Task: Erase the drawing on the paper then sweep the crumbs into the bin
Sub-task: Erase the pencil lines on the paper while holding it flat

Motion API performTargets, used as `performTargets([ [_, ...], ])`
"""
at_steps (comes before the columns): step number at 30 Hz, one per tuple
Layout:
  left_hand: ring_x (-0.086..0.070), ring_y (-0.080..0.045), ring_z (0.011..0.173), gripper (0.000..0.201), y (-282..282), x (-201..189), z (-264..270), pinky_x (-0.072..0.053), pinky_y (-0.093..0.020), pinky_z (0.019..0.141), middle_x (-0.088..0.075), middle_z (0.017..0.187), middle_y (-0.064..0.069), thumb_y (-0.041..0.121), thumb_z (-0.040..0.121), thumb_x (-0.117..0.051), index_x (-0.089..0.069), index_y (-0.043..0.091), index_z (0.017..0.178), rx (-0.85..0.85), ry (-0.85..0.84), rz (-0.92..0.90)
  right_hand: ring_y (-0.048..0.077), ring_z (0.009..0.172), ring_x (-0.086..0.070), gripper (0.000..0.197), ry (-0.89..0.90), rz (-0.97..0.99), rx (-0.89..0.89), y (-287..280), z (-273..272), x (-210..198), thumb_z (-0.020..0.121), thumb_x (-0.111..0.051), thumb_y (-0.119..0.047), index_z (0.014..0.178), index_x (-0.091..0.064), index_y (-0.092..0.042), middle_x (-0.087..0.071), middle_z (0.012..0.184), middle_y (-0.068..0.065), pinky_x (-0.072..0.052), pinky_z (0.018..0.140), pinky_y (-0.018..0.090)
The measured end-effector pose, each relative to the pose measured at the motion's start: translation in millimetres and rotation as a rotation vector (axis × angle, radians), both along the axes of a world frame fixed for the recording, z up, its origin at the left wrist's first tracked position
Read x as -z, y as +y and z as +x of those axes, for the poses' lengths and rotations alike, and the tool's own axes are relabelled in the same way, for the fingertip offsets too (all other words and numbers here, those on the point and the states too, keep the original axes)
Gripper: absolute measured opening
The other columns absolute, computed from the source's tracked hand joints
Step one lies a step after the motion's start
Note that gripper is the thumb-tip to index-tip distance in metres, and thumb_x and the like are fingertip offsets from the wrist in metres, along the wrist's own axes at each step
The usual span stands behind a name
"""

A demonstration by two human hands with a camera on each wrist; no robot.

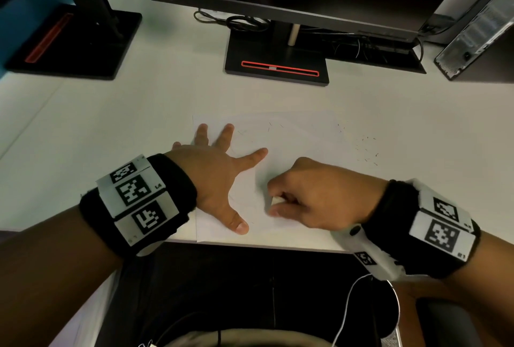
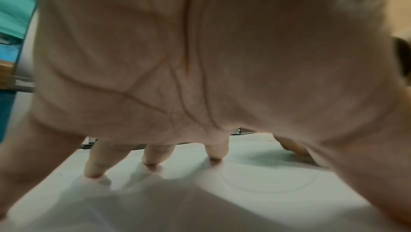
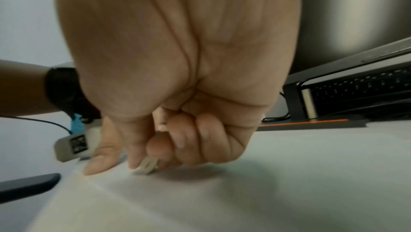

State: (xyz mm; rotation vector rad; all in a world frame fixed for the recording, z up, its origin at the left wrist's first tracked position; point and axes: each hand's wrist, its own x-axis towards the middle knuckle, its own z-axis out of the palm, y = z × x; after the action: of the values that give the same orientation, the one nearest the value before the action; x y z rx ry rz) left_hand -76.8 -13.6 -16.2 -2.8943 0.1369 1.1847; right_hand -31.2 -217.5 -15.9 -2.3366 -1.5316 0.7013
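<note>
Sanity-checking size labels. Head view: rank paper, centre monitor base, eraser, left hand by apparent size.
1. paper
2. centre monitor base and left hand: look alike, and the hand is nearer the camera, so unranked
3. eraser, mostly hidden in the right hand

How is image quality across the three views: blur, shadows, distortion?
Head view: sharp, wide-angle bending at the edges, desk evenly lit, dark below its edge. Left wrist: palm of the left hand fills the frame, soft; its shadow falls on the paper. Right wrist: right hand and eraser blurred.
</note>
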Motion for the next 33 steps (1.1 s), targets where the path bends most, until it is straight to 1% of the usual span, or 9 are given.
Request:
performTargets([
  [3, 0.028, -0.048, 0.145, 0.134, 0, 1, 0, -0.01, -0.071, 0.116, 0.044, 0.156, -0.006, 0.089, 0.055, -0.069, 0.033, 0.062, 0.138, 0.0, -0.005, 0.002, 0.007, 0.054, -0.048, 0.029, 0.025, 0.007, -0.067, 0, -13, 4, 0.099, -0.06, -0.033, 0.075, -0.057, -0.016, -0.044, 0.052, -0.009, -0.032, 0.054, 0.014],
  [10, 0.027, -0.048, 0.145, 0.134, 0, 1, 0, -0.011, -0.07, 0.117, 0.044, 0.156, -0.006, 0.089, 0.055, -0.068, 0.034, 0.062, 0.138, 0.0, -0.004, 0.006, 0.006, 0.056, -0.051, 0.026, 0.002, 0.013, -0.028, -7, -3, 3, 0.098, -0.061, -0.031, 0.079, -0.063, -0.013, -0.045, 0.051, -0.009, -0.033, 0.054, 0.012],
  [14, 0.028, -0.048, 0.145, 0.134, -1, -1, -1, -0.009, -0.07, 0.117, 0.044, 0.156, -0.006, 0.088, 0.056, -0.069, 0.033, 0.061, 0.139, -0.006, -0.002, -0.002, 0.004, 0.054, -0.05, 0.029, 0.051, -0.012, -0.044, -13, -4, -1, 0.098, -0.064, -0.028, 0.072, -0.053, -0.023, -0.043, 0.048, -0.011, -0.033, 0.055, 0.011],
  [19, 0.028, -0.048, 0.145, 0.134, -1, -1, 0, -0.009, -0.071, 0.117, 0.044, 0.156, -0.006, 0.088, 0.056, -0.069, 0.033, 0.061, 0.139, -0.005, -0.001, -0.008, 0.002, 0.056, -0.05, 0.042, -0.025, 0.018, 0.037, -13, 9, -1, 0.097, -0.064, -0.027, 0.062, -0.041, -0.035, -0.048, 0.051, -0.014, -0.033, 0.054, 0.012],
  [23, 0.028, -0.049, 0.145, 0.134, -1, 1, 0, -0.009, -0.071, 0.116, 0.044, 0.156, -0.006, 0.088, 0.056, -0.069, 0.034, 0.061, 0.138, -0.006, -0.003, -0.007, 0.007, 0.055, -0.05, 0.029, 0.024, -0.004, -0.023, -3, -4, 4, 0.098, -0.062, -0.03, 0.071, -0.054, -0.021, -0.044, 0.049, -0.009, -0.033, 0.054, 0.014],
  [28, 0.028, -0.048, 0.145, 0.135, -1, 2, 1, -0.01, -0.071, 0.116, 0.045, 0.155, -0.006, 0.089, 0.056, -0.068, 0.034, 0.061, 0.139, -0.003, -0.001, 0.0, 0.007, 0.053, -0.05, 0.036, -0.043, -0.011, 0.071, -1, 18, 0, 0.098, -0.061, -0.031, 0.065, -0.045, -0.029, -0.048, 0.051, -0.008, -0.031, 0.054, 0.014],
  [30, 0.028, -0.048, 0.145, 0.134, 0, 3, 1, -0.009, -0.072, 0.116, 0.045, 0.155, -0.006, 0.089, 0.055, -0.068, 0.034, 0.062, 0.138, -0.002, -0.006, 0.0, 0.003, 0.054, -0.05, 0.035, -0.06, -0.014, 0.038, 4, 11, 3, 0.098, -0.059, -0.032, 0.065, -0.046, -0.031, -0.046, 0.051, -0.01, -0.03, 0.054, 0.014],
  [31, 0.028, -0.049, 0.145, 0.134, 0, 3, 1, -0.01, -0.072, 0.116, 0.044, 0.156, -0.006, 0.089, 0.055, -0.068, 0.034, 0.062, 0.138, 0.0, -0.008, -0.001, 0.002, 0.055, -0.05, 0.03, -0.038, -0.016, -0.003, 7, 3, 4, 0.098, -0.059, -0.032, 0.069, -0.052, -0.03, -0.046, 0.052, -0.011, -0.031, 0.055, 0.013],
  [33, 0.027, -0.049, 0.145, 0.134, 0, 3, 1, -0.01, -0.072, 0.116, 0.044, 0.156, -0.006, 0.09, 0.055, -0.067, 0.034, 0.063, 0.137, 0.005, -0.013, -0.001, 0.006, 0.056, -0.051, 0.023, 0.018, -0.029, -0.061, 12, -6, 4, 0.098, -0.059, -0.032, 0.081, -0.065, -0.019, -0.049, 0.055, -0.01, -0.033, 0.056, 0.013],
])
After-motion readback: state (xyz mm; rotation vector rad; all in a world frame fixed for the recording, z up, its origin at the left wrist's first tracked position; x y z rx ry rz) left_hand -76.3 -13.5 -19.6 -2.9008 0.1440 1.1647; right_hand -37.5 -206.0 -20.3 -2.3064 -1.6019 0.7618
